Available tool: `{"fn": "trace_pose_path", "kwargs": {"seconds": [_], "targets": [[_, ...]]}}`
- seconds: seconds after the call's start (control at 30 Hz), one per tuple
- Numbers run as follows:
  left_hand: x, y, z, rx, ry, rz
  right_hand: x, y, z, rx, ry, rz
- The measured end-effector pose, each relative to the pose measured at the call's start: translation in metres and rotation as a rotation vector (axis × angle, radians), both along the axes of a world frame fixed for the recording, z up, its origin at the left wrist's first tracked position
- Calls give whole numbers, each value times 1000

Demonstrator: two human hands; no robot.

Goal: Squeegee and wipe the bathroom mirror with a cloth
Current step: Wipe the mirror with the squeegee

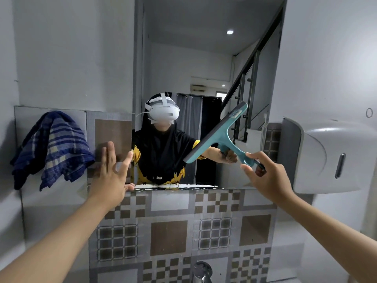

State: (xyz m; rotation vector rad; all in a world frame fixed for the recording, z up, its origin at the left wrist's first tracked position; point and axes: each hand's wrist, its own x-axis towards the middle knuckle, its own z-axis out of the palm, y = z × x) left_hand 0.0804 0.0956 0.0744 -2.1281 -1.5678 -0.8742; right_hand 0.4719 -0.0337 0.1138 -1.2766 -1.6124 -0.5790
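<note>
Bare forearms, sleeveless to the frame edge; in the mirror (204, 58), white headset (163, 112) with straps, black head covering, yellow-and-black top.

The mirror (204, 68) is mounted on the wall above the tiled band (169, 231). A cloth (55, 148) is hung left of the mirror's lower-left corner. A dispenser (326, 156) is fixed right of its lower-right corner. The squeegee (222, 131) is held against the mirror's lower right part. A tap (201, 271) is seen below the tiles.
</note>
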Motion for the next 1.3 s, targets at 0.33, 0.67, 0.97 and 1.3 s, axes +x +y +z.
{"fn": "trace_pose_path", "kwargs": {"seconds": [0.33,0.67,0.97,1.3], "targets": [[1,1,2,-79,-14,-3,16,-11,-17,-1,144,-42],[3,-5,4,-95,-22,-20,6,-28,-40,-46,381,-34],[3,-4,3,-59,-21,-37,-71,-26,-34,-178,856,92],[4,-3,1,-22,-44,-61,-153,-14,-21,-216,1238,322]]}}
